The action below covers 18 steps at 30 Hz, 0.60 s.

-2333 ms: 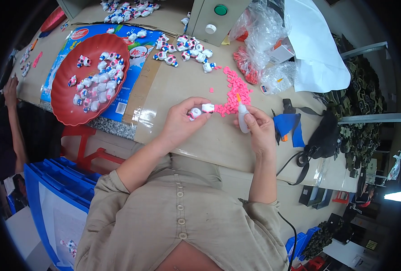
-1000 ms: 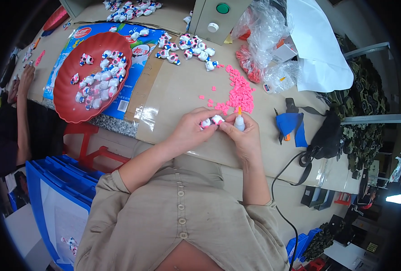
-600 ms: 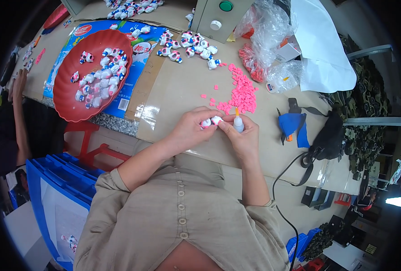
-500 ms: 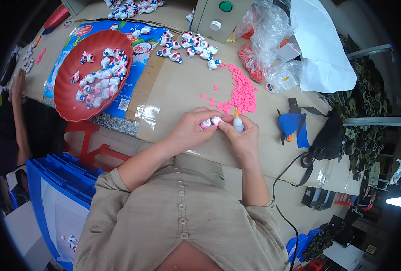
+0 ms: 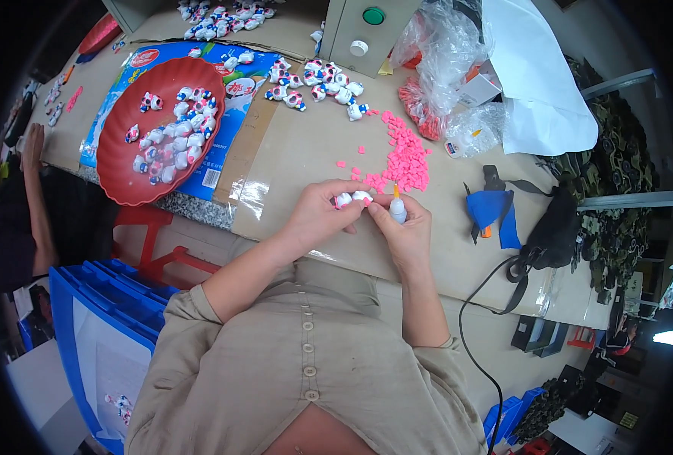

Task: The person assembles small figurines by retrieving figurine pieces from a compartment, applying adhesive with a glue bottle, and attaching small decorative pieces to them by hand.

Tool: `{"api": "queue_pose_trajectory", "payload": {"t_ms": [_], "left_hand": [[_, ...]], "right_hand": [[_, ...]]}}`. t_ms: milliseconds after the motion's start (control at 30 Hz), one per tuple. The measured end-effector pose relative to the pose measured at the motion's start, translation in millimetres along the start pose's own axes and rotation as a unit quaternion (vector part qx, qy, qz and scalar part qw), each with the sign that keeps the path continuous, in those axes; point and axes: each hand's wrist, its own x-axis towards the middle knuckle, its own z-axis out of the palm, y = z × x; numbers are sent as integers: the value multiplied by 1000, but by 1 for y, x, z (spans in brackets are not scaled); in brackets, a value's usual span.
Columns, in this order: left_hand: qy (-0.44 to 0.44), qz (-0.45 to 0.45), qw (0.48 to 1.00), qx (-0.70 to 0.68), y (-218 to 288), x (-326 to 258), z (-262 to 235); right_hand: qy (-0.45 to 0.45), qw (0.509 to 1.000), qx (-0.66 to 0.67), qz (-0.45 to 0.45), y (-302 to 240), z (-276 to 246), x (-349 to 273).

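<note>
Pinching a small white figurine [image 5: 352, 199] between its fingertips, the left hand [image 5: 320, 214] is curled closed around the piece just above the near edge of the tabletop [image 5: 314, 144]. The right hand [image 5: 405, 231] meets it from the other side, its fingers touching the same figurine while also gripping a small glue bottle [image 5: 398, 209] with an orange tip that points up and away from the person. Both hands are therefore closed on what they hold, and they touch each other at the figurine.

Just beyond the hands, toward the middle of the tabletop, lies a loose heap of pink bits [image 5: 405, 155], with a few strays scattered to its left. Farther back, near the far edge, a cluster of finished white figurines [image 5: 314, 83] with pink and blue marks sits beside a grey box with a green button [image 5: 359, 30]. Toward the left edge a red dish [image 5: 120, 171] holds more of the same figurines and rests on a blue printed bag [image 5: 223, 159]. At the far right corner are crumpled clear plastic bags [image 5: 446, 61] and a white sheet [image 5: 541, 83]. Near the right edge lies a blue tool [image 5: 492, 208] next to a black pouch [image 5: 556, 227] with a cable running off the near edge. Another person's arm [image 5: 37, 197] shows at the left edge.
</note>
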Motion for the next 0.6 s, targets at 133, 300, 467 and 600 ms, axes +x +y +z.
{"api": "queue_pose_trajectory", "payload": {"t_ms": [133,300,467,600], "left_hand": [[-3,-16,1000,-6,2,1,-1],[-8,-20,1000,-3,4,-2,-3],[83,64,991,85,29,-8,-24],[397,349,733,428,88,-22,-94]], "right_hand": [[2,1000,-7,-1,4,0,-1],[9,999,-32,-14,0,5,-2],[12,1000,-7,-21,4,-3,-4],[12,993,116,6,4,-6,-3]]}}
